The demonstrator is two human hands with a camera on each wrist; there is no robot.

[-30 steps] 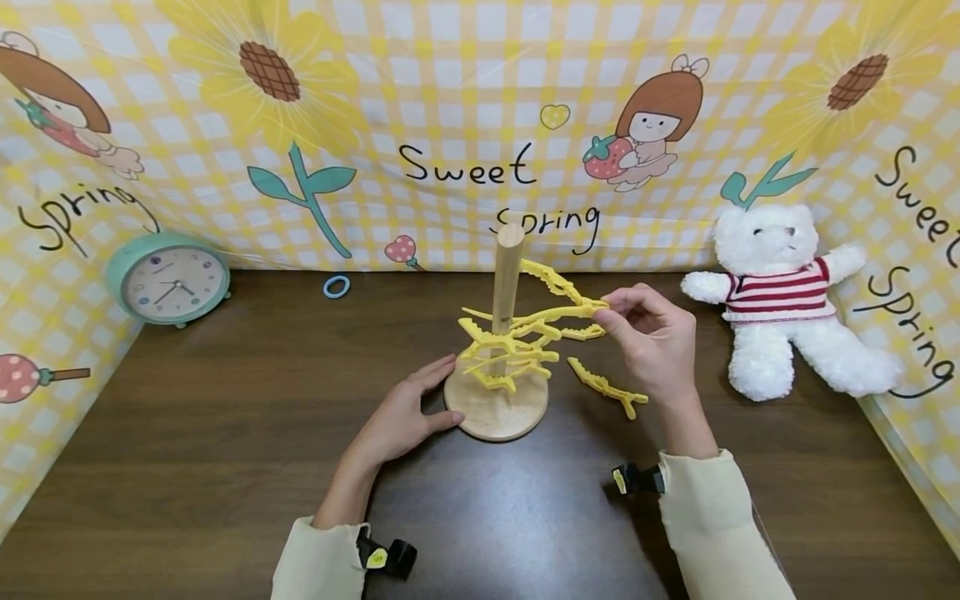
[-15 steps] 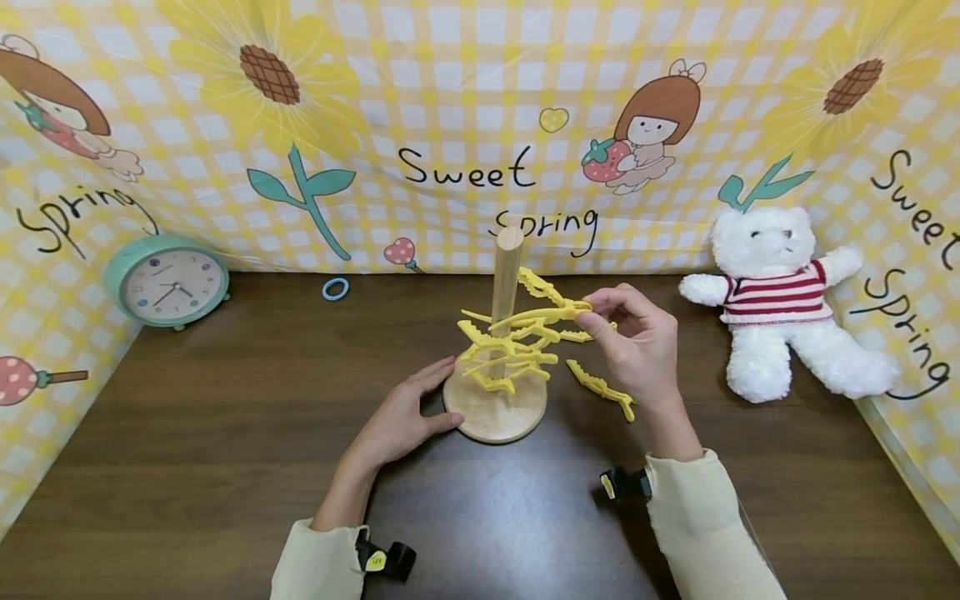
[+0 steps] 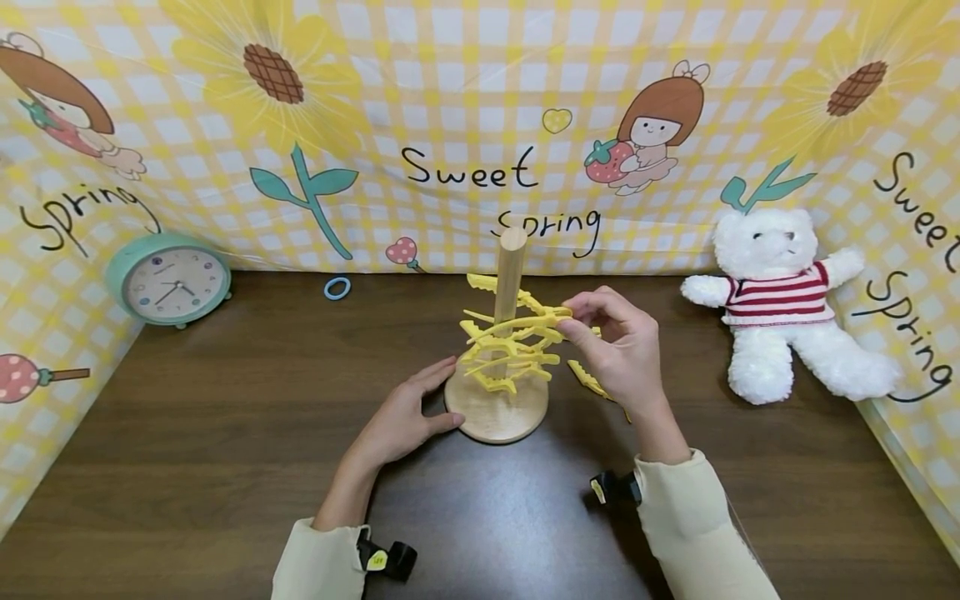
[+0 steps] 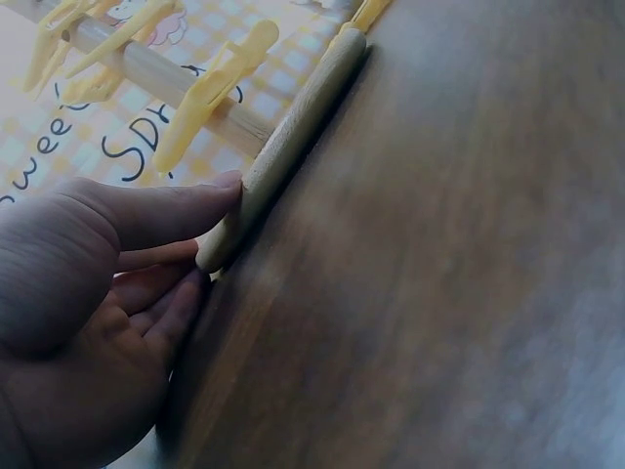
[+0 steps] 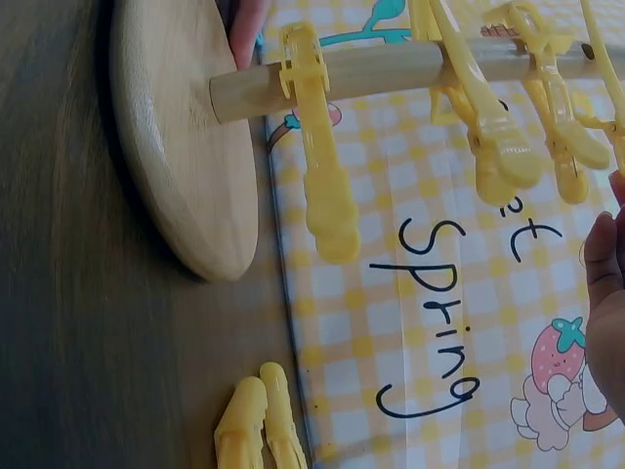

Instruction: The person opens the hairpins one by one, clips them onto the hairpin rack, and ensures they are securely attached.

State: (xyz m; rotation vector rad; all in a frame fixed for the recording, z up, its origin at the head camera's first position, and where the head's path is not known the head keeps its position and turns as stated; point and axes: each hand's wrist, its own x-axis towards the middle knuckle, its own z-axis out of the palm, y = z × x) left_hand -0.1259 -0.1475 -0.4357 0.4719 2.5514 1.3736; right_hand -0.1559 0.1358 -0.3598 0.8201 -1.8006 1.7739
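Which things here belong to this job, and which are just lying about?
Part of the job:
wooden stand, held by the left hand
yellow clip, pinched by the right hand
other clips on the stand
loose clip on the table

Just lying about:
alarm clock
blue ring
teddy bear

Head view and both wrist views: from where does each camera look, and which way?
Head: worn on the head, facing forward and down at the wooden stand; left hand, right hand, sleeves show.
Left wrist: worn there, facing the wooden stand's base; left hand shows.
Right wrist: worn there, facing the wooden stand; right hand partly shows, left barely.
Wrist views share: yellow clips on the stand, patterned cloth behind.
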